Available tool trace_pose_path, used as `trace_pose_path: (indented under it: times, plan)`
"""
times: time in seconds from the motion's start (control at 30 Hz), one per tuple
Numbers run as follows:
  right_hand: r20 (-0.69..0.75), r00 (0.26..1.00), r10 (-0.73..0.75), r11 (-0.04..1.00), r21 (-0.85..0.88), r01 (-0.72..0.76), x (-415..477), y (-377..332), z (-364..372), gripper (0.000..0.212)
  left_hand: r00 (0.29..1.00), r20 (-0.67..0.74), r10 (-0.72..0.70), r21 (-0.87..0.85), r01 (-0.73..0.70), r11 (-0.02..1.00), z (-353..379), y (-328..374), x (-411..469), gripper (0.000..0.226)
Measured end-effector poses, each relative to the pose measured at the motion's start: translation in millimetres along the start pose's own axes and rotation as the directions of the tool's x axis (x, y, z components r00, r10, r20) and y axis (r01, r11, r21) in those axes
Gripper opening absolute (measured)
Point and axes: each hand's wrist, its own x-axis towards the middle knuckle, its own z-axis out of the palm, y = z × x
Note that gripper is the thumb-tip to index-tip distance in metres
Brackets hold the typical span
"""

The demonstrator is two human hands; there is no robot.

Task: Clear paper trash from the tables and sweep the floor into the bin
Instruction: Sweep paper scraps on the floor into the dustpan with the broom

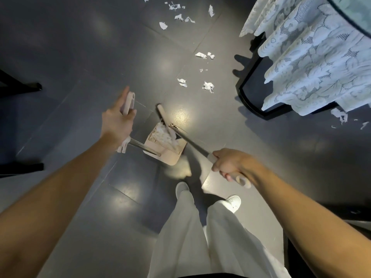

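Observation:
My left hand (117, 121) grips the pale pink handle of a long-handled dustpan (170, 155), which rests on the dark tiled floor in front of my feet. White paper scraps lie heaped inside the pan (163, 135). My right hand (228, 163) holds the broom handle (190, 144), a grey rod running up-left, with the broom head (161, 113) at the pan's far edge. More torn paper pieces (207, 87) are scattered on the floor ahead, up to the top of the view (174, 7), and a few lie by the table at right (340, 115).
A table with a white lace cloth (311, 57) and a black frame base (247, 101) stands at the right. Dark furniture legs (20, 87) show at the left edge. My legs in light trousers and white shoes (233, 201) stand just behind the dustpan.

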Motion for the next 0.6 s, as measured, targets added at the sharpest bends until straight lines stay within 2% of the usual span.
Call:
trace_pose_path:
  times: [0.07, 0.13, 0.2, 0.33, 0.4, 0.5, 0.6]
  plan:
    - [0.019, 0.999, -0.032, 0.983, -0.183, 0.035, -6, -9, 1, 0.028, 1.000, 0.004, 0.029, 0.022, -0.029, 0.999, 1, 1, -2, 0.060]
    - [0.033, 0.998, -0.044, 0.957, -0.286, 0.052, -13, -12, -2, 0.026, 0.999, 0.000, 0.035, 0.037, -0.035, 0.999, -1, 1, -1, 0.058]
    - [0.040, 0.999, -0.035, 0.967, -0.253, 0.044, -17, -10, -12, 0.025, 1.000, -0.013, 0.022, 0.044, -0.022, 0.999, -3, 0, 1, 0.056]
    - [0.022, 0.999, 0.028, 0.999, 0.042, -0.029, -26, 2, -41, 0.028, 0.992, -0.085, -0.093, -0.065, 0.088, 0.994, -3, 5, 3, 0.058]
    - [0.025, 1.000, 0.017, 0.999, 0.033, -0.018, -32, 2, -53, 0.028, 0.986, -0.111, -0.127, -0.092, 0.117, 0.989, -4, 7, 2, 0.058]
    - [-0.017, 0.999, -0.034, 0.997, -0.067, 0.033, -37, -10, -64, 0.026, 0.987, -0.116, -0.108, -0.042, 0.104, 0.994, -8, 10, -4, 0.056]
    - [-0.068, 0.996, -0.060, 0.996, -0.069, 0.056, -34, -27, -71, 0.025, 0.981, -0.140, -0.135, -0.037, 0.131, 0.991, -12, 6, -13, 0.056]
